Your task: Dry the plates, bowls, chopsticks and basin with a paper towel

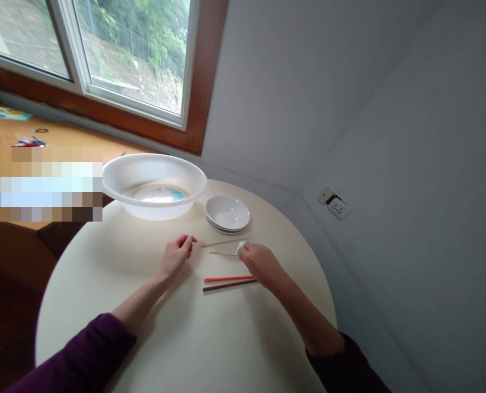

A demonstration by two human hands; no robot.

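Note:
My right hand (259, 263) rests on the round cream table (185, 333) with its fingers closed on a small white piece (240, 248) pressed against a light wooden chopstick (223, 253). A second light chopstick (222, 243) lies just above it, pointing toward my left hand (178, 254), whose fingers are curled in a loose pinch near that stick's tip. I cannot see anything in the left fingers. A pair of red chopsticks (228, 282) lies below the right hand, partly under it.
A large white plastic basin (155, 185) with some water stands at the table's far side. Stacked white shallow dishes (227, 214) sit to its right. A wooden desk (5, 142) lies left, under a window. A wall socket (335, 204) sits low on the right wall.

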